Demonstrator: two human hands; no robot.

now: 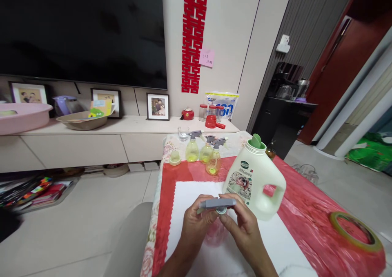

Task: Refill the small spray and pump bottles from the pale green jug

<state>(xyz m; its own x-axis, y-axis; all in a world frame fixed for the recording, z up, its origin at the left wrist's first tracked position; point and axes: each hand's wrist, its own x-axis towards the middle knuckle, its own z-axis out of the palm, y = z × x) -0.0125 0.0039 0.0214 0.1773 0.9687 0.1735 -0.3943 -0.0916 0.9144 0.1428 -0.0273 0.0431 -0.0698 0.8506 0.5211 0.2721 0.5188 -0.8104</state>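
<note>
Both hands are closed around a grey trigger spray head [217, 204], held over the white sheet close in front of me. My left hand [196, 216] grips its left end, thumb at the collar. My right hand [241, 220] pinches it from the right, fingertips meeting the left hand's near the collar. Below lies a see-through pinkish spray bottle body [215, 233], partly hidden by my hands; I cannot tell whether the head is fastened on it. Just beyond the right hand stands a pale green jug [260, 179] with a green scoop or spout [256, 141] in its mouth.
Several yellowish spray bottles [192, 151] stand at the table's back, beside a small yellowish cup-like piece [175, 158] and a clear glass mug [183, 133]. A roll of tape [337, 218] lies at right on the red cover [306, 195]. A white cabinet [143, 124] runs behind.
</note>
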